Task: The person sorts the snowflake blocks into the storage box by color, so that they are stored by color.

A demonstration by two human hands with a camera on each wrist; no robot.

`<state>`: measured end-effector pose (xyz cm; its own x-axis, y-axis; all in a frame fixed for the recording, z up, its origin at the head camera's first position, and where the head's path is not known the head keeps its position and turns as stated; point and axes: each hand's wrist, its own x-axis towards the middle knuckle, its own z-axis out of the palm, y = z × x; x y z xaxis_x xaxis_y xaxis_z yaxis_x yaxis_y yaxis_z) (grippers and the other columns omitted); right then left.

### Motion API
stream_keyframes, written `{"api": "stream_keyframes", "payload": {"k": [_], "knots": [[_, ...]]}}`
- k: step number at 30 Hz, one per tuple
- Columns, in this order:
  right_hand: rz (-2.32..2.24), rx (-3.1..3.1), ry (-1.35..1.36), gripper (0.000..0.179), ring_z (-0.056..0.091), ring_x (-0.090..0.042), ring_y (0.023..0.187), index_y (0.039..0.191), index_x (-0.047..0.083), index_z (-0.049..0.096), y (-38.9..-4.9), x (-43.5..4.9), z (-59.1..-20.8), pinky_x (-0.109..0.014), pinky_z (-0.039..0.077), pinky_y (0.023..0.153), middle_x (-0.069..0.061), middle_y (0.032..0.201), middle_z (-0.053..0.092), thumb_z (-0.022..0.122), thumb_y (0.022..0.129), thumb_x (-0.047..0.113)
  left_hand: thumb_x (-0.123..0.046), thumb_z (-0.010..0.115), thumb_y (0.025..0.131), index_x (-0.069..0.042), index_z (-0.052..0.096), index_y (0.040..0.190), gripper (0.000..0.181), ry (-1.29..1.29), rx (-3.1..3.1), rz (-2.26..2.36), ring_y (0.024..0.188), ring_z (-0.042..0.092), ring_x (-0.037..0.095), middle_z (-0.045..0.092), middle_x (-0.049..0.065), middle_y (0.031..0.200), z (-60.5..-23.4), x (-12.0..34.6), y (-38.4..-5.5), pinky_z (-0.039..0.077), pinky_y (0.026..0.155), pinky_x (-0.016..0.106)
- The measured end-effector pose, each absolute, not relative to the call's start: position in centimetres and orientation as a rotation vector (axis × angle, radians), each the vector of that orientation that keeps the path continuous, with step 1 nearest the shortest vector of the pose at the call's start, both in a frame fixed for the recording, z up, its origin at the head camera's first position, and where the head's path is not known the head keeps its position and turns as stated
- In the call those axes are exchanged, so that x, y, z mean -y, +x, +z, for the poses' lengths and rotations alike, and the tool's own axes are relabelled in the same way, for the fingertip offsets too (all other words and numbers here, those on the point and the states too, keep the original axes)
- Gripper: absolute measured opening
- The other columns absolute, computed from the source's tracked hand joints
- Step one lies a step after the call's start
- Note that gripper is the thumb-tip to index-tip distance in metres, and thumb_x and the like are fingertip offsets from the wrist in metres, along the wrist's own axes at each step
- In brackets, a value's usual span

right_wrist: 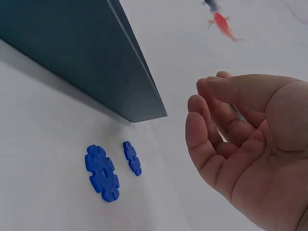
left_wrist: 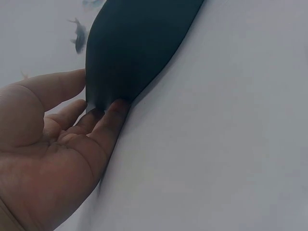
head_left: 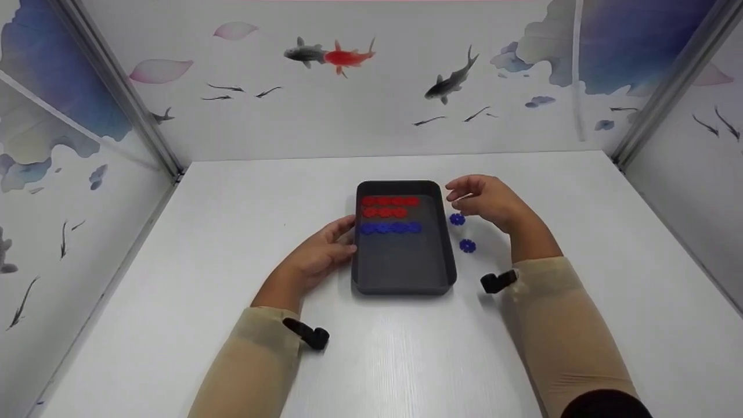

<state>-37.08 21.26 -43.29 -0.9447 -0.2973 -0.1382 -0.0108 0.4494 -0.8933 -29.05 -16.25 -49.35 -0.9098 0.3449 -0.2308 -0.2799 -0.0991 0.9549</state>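
A dark grey rectangular tray lies on the white table. My left hand touches its left wall with fingertips and thumb, seen close against the dark side in the left wrist view. Inside the tray, red notched plastic discs form two rows, with a row of blue notched discs below. My right hand hovers beyond the tray's right wall, fingers loosely bent, with no disc visible in it. Two loose blue discs lie on the table, one near that hand and one closer to me.
White panels painted with fish and petals stand behind and on both sides of the table. Metal corner posts rise at the back. A small black camera is strapped at each wrist.
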Motion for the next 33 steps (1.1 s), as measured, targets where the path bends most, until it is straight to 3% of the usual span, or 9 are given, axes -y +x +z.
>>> {"api": "stream_keyframes", "payload": {"k": [5, 11, 19, 26, 33], "knots": [[-1.462, -2.431, -0.164, 0.047, 0.068, -0.019, 0.114, 0.145, 0.01, 0.061, -37.7, -22.2, -44.7, -0.024, 0.059, 0.094, -0.012, 0.139, 0.066, 0.073, 0.1, 0.015, 0.006, 0.064, 0.098, -0.018, 0.035, 0.167, 0.078, 0.077, -1.776, 2.054, 0.165, 0.029, 0.023, 0.023, 0.0, 0.18, -49.4, 16.4, -29.1, 0.033, 0.132, 0.045], [-1.387, -2.436, -0.133, 0.049, 0.064, -0.021, 0.117, 0.145, 0.013, 0.062, -38.2, -23.0, -46.4, -0.034, 0.056, 0.099, -0.011, 0.147, 0.064, 0.076, 0.098, 0.016, 0.006, 0.064, 0.099, -0.019, 0.038, 0.166, 0.077, 0.064, -1.782, 2.053, 0.164, 0.031, 0.022, 0.026, -0.002, 0.179, -49.4, 16.4, -29.0, 0.034, 0.131, 0.045], [-1.184, -2.537, -0.146, 0.043, 0.056, -0.028, 0.132, 0.137, 0.025, 0.067, -38.1, -23.3, -47.4, -0.043, 0.049, 0.107, -0.006, 0.142, 0.064, 0.074, 0.095, 0.014, 0.006, 0.065, 0.098, -0.019, 0.037, 0.167, 0.079, 0.058, -1.787, 2.042, 0.163, 0.034, 0.023, 0.025, -0.003, 0.179, -49.5, 16.4, -29.1, 0.036, 0.131, 0.044], [-1.045, -2.59, -0.167, 0.043, 0.055, -0.03, 0.123, 0.134, 0.028, 0.068, -37.9, -22.6, -47.2, -0.046, 0.048, 0.106, -0.004, 0.138, 0.065, 0.071, 0.097, 0.008, 0.005, 0.066, 0.097, -0.02, 0.038, 0.167, 0.079, 0.059, -1.792, 2.032, 0.163, 0.035, 0.024, 0.023, -0.002, 0.18, -49.4, 16.4, -29.1, 0.035, 0.131, 0.045], [-1.028, -2.59, -0.166, 0.045, 0.056, -0.03, 0.123, 0.137, 0.024, 0.068, -38.0, -22.1, -46.9, -0.051, 0.048, 0.115, -0.007, 0.136, 0.065, 0.068, 0.097, 0.002, 0.006, 0.067, 0.097, -0.021, 0.039, 0.166, 0.079, 0.048, -1.789, 2.043, 0.162, 0.035, 0.024, 0.024, -0.002, 0.179, -49.4, 16.4, -29.2, 0.035, 0.131, 0.045]]}}
